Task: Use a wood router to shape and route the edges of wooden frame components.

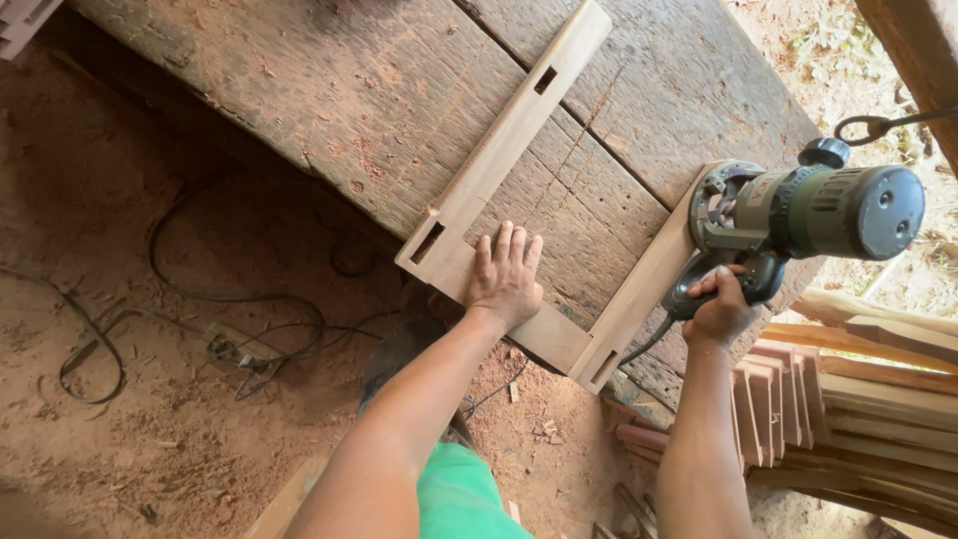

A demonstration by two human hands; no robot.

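Fingers pressed together, the left hand (505,276) is lying flat on a wooden frame (499,160); the right hand (720,307) is gripping a green power tool (810,212) with curled fingers.

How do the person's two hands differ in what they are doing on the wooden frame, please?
The left hand lies flat and open, fingers spread, pressing the wooden frame; the right hand is curled shut around the handle of the green power tool. The left hand rests on the frame's cross piece, the right at its side rail. Both are bare.
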